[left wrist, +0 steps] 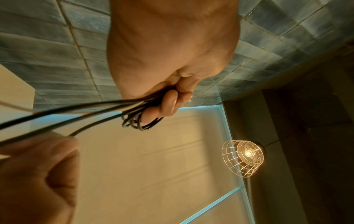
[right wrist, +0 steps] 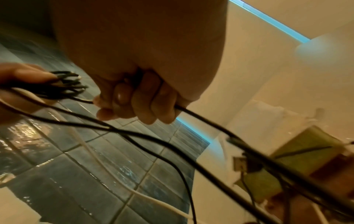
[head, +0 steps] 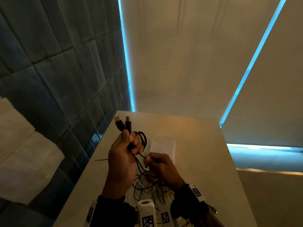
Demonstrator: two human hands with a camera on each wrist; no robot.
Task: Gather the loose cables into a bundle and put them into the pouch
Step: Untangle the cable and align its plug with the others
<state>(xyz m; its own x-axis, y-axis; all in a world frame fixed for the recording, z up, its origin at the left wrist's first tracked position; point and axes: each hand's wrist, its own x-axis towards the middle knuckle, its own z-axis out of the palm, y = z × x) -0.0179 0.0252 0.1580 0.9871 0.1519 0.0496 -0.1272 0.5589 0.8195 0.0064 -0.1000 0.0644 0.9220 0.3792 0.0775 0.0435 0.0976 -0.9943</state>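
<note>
Low in the middle of the head view, the left hand (head: 123, 154) grips coiled black cables (head: 142, 140) while the right hand (head: 161, 167) pinches one strand above the tangle (head: 147, 185). Pulling that strand could knot the tangle, or loosen the coil. A white pouch (head: 162, 145) lies on the tabletop (head: 205, 154) just beyond.

Light: dim and warm, from a caged lamp (left wrist: 243, 157)
Window edges: glow blue
Right wrist picture: blurry

Black cables (head: 143, 139) look like smooth, slightly glossy plastic, their two plugs (head: 123, 122) tipped with shiny metal. Beside the matt, smooth table (head: 196, 145), the blue wall tiles (head: 57, 71) are glazed and glossy.
</note>
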